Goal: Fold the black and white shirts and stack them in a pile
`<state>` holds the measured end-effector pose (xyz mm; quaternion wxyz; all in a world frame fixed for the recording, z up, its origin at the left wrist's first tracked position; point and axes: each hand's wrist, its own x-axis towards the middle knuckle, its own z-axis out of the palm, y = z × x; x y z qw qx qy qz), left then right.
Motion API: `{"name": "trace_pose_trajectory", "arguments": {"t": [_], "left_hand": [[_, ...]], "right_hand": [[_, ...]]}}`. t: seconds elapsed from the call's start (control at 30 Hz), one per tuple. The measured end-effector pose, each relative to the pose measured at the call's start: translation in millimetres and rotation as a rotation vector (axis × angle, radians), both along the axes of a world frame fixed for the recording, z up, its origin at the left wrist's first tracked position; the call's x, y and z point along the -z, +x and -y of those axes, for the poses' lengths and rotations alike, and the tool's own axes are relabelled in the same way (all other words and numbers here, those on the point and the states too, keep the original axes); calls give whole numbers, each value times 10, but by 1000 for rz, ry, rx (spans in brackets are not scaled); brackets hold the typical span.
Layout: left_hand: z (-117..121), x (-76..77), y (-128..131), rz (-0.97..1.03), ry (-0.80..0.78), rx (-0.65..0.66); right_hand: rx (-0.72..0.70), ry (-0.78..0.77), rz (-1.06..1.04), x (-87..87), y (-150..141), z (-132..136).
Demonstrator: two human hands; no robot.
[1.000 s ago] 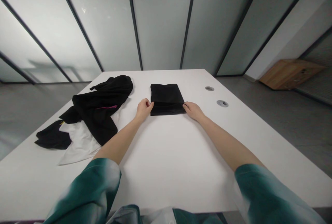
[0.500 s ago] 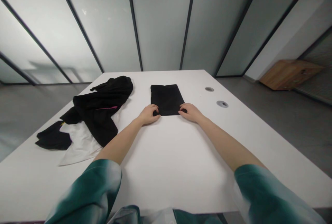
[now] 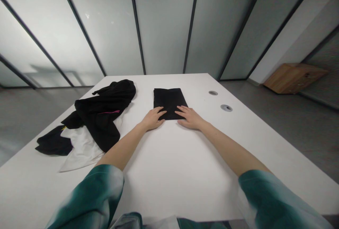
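Observation:
A black garment folded into a neat rectangle (image 3: pixel 169 99) lies flat near the middle of the white table (image 3: pixel 174 172). My left hand (image 3: pixel 153 118) rests palm down on its near left corner, fingers stretched out flat. On the near right corner lies my right hand (image 3: pixel 188 117), also flat with the fingers spread. Neither hand grips anything.
A heap of black clothes (image 3: pixel 103 112) with a pink stripe lies at the left, over a white garment (image 3: pixel 81 147) and another black piece (image 3: pixel 53 143). Two round cable ports (image 3: pixel 226 107) sit at the right of the table. A wooden cabinet (image 3: pixel 292 77) stands on the floor beyond.
Both hands let go of the folded edge they pinched and now lie flat on the garment's near corners. The fold has been laid down, leaving a shorter rectangle.

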<state>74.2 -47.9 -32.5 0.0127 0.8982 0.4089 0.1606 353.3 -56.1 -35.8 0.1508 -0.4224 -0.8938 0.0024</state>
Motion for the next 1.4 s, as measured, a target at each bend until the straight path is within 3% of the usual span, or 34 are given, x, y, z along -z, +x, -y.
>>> {"name": "trace_pose_trajectory", "arguments": {"t": [0.13, 0.5, 0.67, 0.77, 0.93, 1.13, 1.27, 1.4], "left_hand": [[-18, 39, 22, 45, -85, 46], [-47, 36, 158, 82, -100, -117], [-53, -5, 95, 249, -137, -277], [-66, -19, -14, 375, -171, -299], [-81, -22, -76, 339, -154, -206], [8, -87, 6, 171, -92, 3], [31, -82, -4, 158, -76, 38], [-64, -8, -101, 249, -61, -19]], "right_hand": [[-31, -53, -22, -6, -60, 25], [74, -7, 21, -29, -175, 56], [114, 35, -21, -22, -64, -4], [126, 51, -82, -22, 46, -65], [141, -1, -239, 13, 150, -128], [293, -93, -339, 52, 154, -122], [388, -65, -341, 66, 145, -147], [394, -95, -375, 80, 178, -184]]}}
